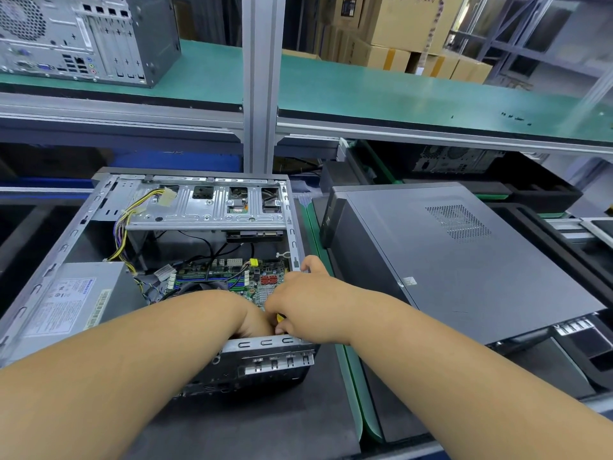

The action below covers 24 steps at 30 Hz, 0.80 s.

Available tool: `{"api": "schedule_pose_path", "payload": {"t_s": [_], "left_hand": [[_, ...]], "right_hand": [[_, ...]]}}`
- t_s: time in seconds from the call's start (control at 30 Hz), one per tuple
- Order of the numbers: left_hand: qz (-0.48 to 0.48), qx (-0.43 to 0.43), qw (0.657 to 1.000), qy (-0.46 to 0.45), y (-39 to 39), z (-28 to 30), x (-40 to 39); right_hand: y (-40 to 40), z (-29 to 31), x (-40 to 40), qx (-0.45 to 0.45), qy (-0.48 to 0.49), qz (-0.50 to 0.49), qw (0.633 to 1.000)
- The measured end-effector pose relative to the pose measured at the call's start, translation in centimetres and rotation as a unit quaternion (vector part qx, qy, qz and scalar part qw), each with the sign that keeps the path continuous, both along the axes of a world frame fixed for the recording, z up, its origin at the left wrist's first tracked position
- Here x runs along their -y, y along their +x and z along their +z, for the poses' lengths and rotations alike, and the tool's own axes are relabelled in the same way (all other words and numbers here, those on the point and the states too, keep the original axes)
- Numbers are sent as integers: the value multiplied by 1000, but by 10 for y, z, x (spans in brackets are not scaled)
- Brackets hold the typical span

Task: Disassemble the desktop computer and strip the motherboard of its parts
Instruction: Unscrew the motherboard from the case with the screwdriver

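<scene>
Both hands' grip hidden inside open computer case [99, 207]; power-supply label [71, 302] unreadable.

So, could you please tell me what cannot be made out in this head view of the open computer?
- Left hand: fingers hidden behind the case rim and right hand; grip unclear.
- Yellow item between the hands: mostly covered, unidentifiable.
- Motherboard: near part hidden by both forearms.
- Power supply label: print too small.

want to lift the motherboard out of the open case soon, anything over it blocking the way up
Yes. Both hands reach in over the near part of the motherboard. Black cables cross above its far edge, and the metal drive bracket spans the case beyond it. The side facing up is open.
</scene>
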State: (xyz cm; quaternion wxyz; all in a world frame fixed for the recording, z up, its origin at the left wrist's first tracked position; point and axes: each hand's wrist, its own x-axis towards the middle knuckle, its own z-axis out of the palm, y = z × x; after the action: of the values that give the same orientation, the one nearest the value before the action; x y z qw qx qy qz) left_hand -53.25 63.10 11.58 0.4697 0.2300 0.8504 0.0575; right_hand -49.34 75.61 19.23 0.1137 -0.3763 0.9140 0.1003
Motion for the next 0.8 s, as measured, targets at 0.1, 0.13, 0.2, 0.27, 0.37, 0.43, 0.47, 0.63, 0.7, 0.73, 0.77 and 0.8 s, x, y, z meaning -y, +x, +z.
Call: {"api": "schedule_pose_path", "payload": {"t_s": [0.1,0.13,0.2,0.27,0.37,0.43,0.47,0.63,0.7,0.73,0.77,0.8], "left_hand": [[-18,4,1000,-13,1,-3,0],[-22,5,1000,-19,0,-3,1],[-22,6,999,-23,-1,-4,1],[-14,11,999,-31,-2,-5,1],[-20,10,999,-47,-2,-5,0],[-37,8,998,-52,-2,-6,0],[-47,6,998,-51,-2,-6,0],[-46,0,998,-45,-4,-10,2],[-40,-1,998,-41,-5,-12,3],[-41,-1,998,-39,-6,-13,3],[-44,0,998,-38,-6,-14,3],[-49,3,998,-39,-7,-15,3]], "right_hand": [[0,0,2,12,9,-8,1000],[0,0,2,20,5,-14,1000],[-1,0,3,40,-11,-26,999],[-2,1,4,54,-16,-30,998],[-3,3,3,57,-18,-32,998],[-3,3,3,54,-21,-36,998],[-3,3,2,50,-17,-36,998],[-1,2,5,46,7,-31,998],[0,4,5,46,10,-31,998],[-1,5,4,43,10,-30,999],[-1,5,4,41,10,-30,999],[-1,5,3,41,9,-31,999]]}}
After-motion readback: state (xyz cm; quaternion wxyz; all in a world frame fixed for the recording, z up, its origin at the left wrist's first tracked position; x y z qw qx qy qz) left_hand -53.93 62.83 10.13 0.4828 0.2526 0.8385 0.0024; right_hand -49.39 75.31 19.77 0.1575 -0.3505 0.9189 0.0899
